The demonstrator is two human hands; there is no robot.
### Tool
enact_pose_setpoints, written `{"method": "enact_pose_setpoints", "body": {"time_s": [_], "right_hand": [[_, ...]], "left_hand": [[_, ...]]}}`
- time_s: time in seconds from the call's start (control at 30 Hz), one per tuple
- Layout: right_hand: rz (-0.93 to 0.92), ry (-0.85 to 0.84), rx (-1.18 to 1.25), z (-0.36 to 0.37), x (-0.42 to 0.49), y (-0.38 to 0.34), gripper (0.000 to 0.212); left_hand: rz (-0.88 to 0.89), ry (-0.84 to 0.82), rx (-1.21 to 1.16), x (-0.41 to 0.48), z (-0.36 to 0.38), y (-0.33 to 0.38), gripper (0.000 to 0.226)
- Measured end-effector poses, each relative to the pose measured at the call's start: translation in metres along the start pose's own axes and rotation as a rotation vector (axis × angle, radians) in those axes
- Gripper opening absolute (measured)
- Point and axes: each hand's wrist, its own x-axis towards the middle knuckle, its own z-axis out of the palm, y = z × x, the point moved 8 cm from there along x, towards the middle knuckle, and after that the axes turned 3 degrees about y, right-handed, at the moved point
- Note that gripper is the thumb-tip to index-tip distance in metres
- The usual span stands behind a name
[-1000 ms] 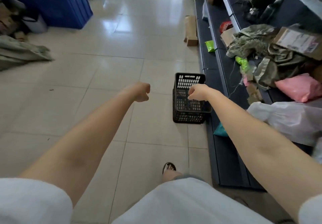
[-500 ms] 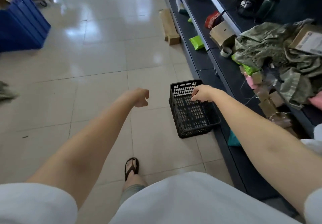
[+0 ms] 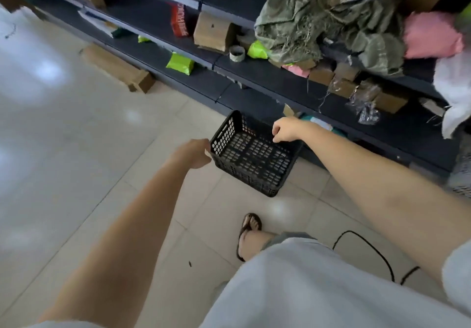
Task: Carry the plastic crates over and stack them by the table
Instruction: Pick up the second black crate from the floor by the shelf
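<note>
A black perforated plastic crate point(image 3: 251, 158) sits on the tiled floor against the foot of the dark shelving point(image 3: 267, 77). My right hand point(image 3: 286, 130) is curled over the crate's far rim, on the shelf side, and grips it. At the crate's near left corner my left hand point(image 3: 195, 153) reaches in with fingers loosely apart, touching or almost touching the wall. The crate is empty inside.
The shelves hold a green fabric heap point(image 3: 331, 21), a pink bag point(image 3: 430, 35), cardboard boxes point(image 3: 212, 31) and green packets point(image 3: 179, 63). A long cardboard box point(image 3: 119, 68) lies on the floor to the left. A black cable point(image 3: 369, 251) runs by my sandalled foot point(image 3: 248, 233).
I have turned toward the shelving and stepped closer. My left hand has moved from a raised fist to the crate's left corner. My right hand stays on the far rim.
</note>
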Motion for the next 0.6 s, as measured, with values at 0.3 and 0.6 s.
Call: {"method": "enact_pose_setpoints", "body": {"time_s": [0.3, 0.6], "right_hand": [[0.189, 0.098, 0.172, -0.017, 0.059, 0.005, 0.032], [0.497, 0.289, 0.424, -0.004, 0.074, 0.02, 0.04]], "left_hand": [[0.245, -0.026, 0.122, 0.114, -0.06, -0.002, 0.039], [0.524, -0.07, 0.317, 0.216, -0.086, -0.001, 0.053]]}}
